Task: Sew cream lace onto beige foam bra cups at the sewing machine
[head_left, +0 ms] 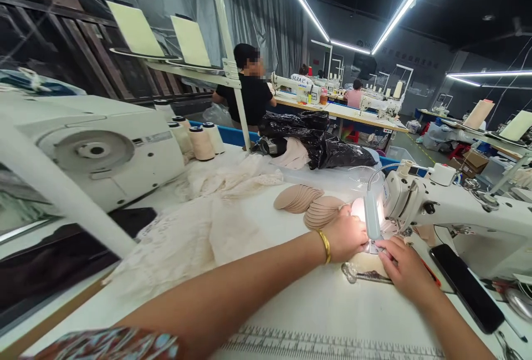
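My left hand [347,235], with a yellow bangle at the wrist, is at the needle area of a white sewing machine [440,199]. Its fingers are curled down by a brightly lit pinkish piece [358,207]; the lamp head [372,216] partly hides their tips. Close by, my right hand [403,266] has its thumb and forefinger pinched together at the front of the needle area. What either hand grips is too small or hidden to make out. Two fanned stacks of beige oval pads [299,198] lie left of my left hand. Small metal scissors [366,276] rest below the hands.
Cream lace fabric [187,238] spreads over the table's left. A black phone [467,288] lies right of my right hand, and a clear ruler [324,343] along the front. Thread cones [201,143], another machine [95,144] and a black plastic bag [316,138] stand behind. A person [249,88] sits beyond.
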